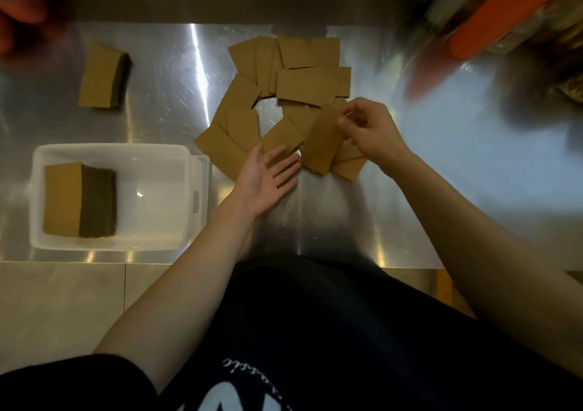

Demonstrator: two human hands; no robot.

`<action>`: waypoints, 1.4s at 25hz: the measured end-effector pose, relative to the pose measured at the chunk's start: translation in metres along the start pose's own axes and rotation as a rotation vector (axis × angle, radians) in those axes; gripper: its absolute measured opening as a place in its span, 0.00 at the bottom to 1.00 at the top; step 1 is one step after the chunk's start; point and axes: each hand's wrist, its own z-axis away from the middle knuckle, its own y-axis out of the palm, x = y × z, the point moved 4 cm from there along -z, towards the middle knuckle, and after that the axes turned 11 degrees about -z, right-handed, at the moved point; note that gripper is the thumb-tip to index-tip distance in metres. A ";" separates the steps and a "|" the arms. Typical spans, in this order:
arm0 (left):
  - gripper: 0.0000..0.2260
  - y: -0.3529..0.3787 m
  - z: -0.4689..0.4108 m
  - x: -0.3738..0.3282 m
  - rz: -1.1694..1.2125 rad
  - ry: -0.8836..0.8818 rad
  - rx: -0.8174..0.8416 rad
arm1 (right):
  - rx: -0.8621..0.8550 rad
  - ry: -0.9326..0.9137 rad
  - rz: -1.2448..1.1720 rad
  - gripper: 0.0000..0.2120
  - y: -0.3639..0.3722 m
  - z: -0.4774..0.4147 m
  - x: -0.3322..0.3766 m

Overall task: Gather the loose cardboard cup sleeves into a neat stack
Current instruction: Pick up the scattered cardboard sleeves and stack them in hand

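Note:
Several loose brown cardboard sleeves (303,63) lie scattered in a ring on the steel counter. My right hand (369,130) pinches the upper edge of one sleeve (325,141) at the ring's near right, lifting it slightly. My left hand (268,177) lies open, palm up, fingers spread, beside the near edge of the ring and holds nothing. A neat stack of sleeves (101,78) stands at the far left. Another stack (79,201) sits inside a white plastic bin (186,190) at the near left.
The steel counter (441,174) has bare room on the right. An orange-topped object (504,10) with blurred items stands at the far right corner. Another person's hand (19,10) is blurred at the far left. The counter's front edge is close to my body.

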 end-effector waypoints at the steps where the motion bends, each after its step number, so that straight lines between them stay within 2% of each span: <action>1: 0.26 0.001 0.000 0.001 -0.054 -0.014 0.026 | 0.048 -0.005 0.001 0.09 0.002 0.005 0.006; 5: 0.30 0.006 0.001 0.003 -0.243 -0.059 0.111 | 0.186 -0.018 0.013 0.08 0.005 0.016 0.022; 9: 0.36 0.013 0.009 0.008 -0.219 -0.105 0.410 | 0.259 -0.008 0.033 0.06 0.024 0.022 0.025; 11: 0.37 0.014 0.011 0.010 -0.213 -0.103 0.483 | 0.246 -0.061 0.092 0.05 0.038 0.026 0.022; 15: 0.37 0.011 0.014 0.014 -0.185 -0.082 0.469 | 0.168 -0.081 0.089 0.08 0.042 0.025 0.004; 18: 0.35 0.004 0.015 0.019 -0.085 -0.086 0.447 | -0.087 0.026 0.046 0.12 0.013 0.019 -0.022; 21: 0.35 -0.003 0.017 0.022 0.012 -0.061 0.450 | -0.283 0.186 0.191 0.22 -0.015 0.018 -0.049; 24: 0.35 -0.006 0.017 0.026 0.058 -0.058 0.424 | -0.276 0.316 0.347 0.32 -0.011 0.021 -0.063; 28: 0.34 -0.009 0.019 0.029 0.056 -0.053 0.392 | -0.304 0.345 0.404 0.39 0.004 0.024 -0.065; 31: 0.34 -0.012 0.021 0.029 0.078 -0.056 0.386 | -0.327 0.365 0.276 0.36 0.003 0.023 -0.066; 35: 0.31 -0.015 0.022 0.029 0.092 -0.075 0.400 | -0.348 0.247 0.018 0.17 -0.015 0.026 -0.064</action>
